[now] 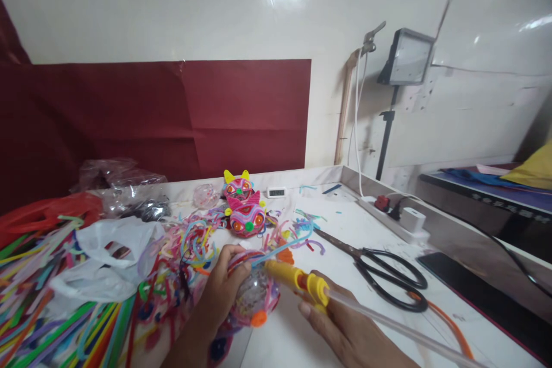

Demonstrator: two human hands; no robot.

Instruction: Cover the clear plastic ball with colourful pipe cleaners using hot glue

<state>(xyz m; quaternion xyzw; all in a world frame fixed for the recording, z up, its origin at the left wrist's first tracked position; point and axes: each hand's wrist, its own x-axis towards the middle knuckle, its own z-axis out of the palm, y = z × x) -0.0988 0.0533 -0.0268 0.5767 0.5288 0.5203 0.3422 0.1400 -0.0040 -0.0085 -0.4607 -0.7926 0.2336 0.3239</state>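
My left hand [230, 276] is closed on a clear plastic ball [252, 290] partly wrapped in pink and purple pipe cleaners, with an orange pompom [259, 318] at its lower edge. A light-blue pipe cleaner [284, 248] sticks out from the ball toward the upper right. My right hand [334, 322] grips a yellow glue gun [288, 275], its nozzle at the ball's right side; whether it touches cannot be made out. A long translucent glue stick [388, 325] runs out of its back. Beyond the ball stand two cat-faced pipe-cleaner balls, one pink-eared [248, 218], one yellow-eared [238, 185].
Black-handled scissors [388, 276] lie on the right, near a dark phone-like slab [483, 299] and a power strip [397, 224]. Colourful pipe cleaners [52, 322], a white plastic bag [107, 247] and a red bag [64, 213] cover the left. A small digital display [276, 192] stands behind.
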